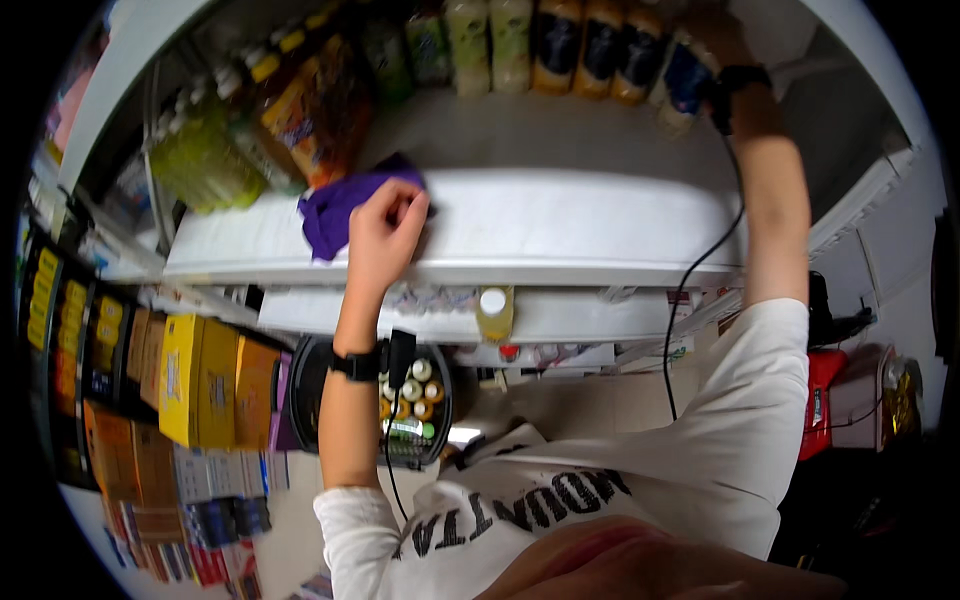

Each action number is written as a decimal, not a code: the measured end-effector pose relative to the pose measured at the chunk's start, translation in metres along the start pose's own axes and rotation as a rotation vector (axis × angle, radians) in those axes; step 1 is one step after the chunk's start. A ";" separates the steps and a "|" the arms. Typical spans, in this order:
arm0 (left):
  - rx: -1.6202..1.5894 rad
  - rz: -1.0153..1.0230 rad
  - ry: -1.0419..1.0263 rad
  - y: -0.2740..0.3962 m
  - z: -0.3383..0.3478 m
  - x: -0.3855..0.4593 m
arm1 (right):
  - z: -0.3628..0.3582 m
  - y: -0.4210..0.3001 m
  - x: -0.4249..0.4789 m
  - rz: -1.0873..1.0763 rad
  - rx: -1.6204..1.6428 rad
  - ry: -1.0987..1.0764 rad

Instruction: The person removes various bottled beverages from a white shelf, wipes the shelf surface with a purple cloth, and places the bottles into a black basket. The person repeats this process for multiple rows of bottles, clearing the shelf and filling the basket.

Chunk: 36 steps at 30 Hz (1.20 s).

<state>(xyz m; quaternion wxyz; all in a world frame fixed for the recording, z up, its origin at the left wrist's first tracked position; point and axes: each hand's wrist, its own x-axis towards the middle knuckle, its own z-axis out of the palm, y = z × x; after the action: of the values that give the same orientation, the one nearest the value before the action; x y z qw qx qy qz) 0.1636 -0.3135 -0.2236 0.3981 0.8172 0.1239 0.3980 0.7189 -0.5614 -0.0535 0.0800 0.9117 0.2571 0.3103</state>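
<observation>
My left hand [388,225] rests with curled fingers on a purple cloth [330,217] at the front edge of a white metal shelf [570,217]. My right hand [716,37] reaches to the back right of that shelf, at a bottle with a blue label [684,79]; the hand is dark and blurred, so its grip is unclear. Left of it stand several orange bottles with dark labels [598,49], then pale green bottles [470,45]. An orange snack-like bag [311,120] and yellow-green bottles [199,161] stand at the shelf's left.
A lower shelf holds a white-capped bottle [493,315]. Below my left forearm is a black basket [307,397] of bottles. Yellow cartons [184,382] and stacked boxes stand at left. Black cables hang from both wrist straps. A red bag [821,405] lies at right.
</observation>
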 end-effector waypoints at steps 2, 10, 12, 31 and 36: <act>-0.002 0.050 -0.020 -0.007 -0.001 0.000 | 0.004 0.008 -0.007 -0.165 -0.140 0.032; -0.017 0.108 -0.055 -0.011 -0.005 -0.002 | -0.042 0.052 -0.055 -0.382 -0.224 0.170; -0.047 0.080 -0.075 -0.012 -0.005 0.000 | -0.068 0.044 -0.084 -0.313 -0.025 0.310; -0.330 0.125 -0.441 0.012 -0.176 -0.163 | -0.317 -0.371 -0.398 -1.231 1.117 0.182; -0.048 -0.303 -0.196 -0.095 -0.248 -0.257 | -0.243 -0.489 -0.463 -1.161 1.044 -0.020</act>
<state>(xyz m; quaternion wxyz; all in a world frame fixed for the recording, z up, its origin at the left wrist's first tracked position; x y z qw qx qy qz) -0.1791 -0.2484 -0.3454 0.4832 0.8142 0.1968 0.2547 0.0539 -0.3871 -0.2530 -0.2075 0.5538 0.8049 0.0494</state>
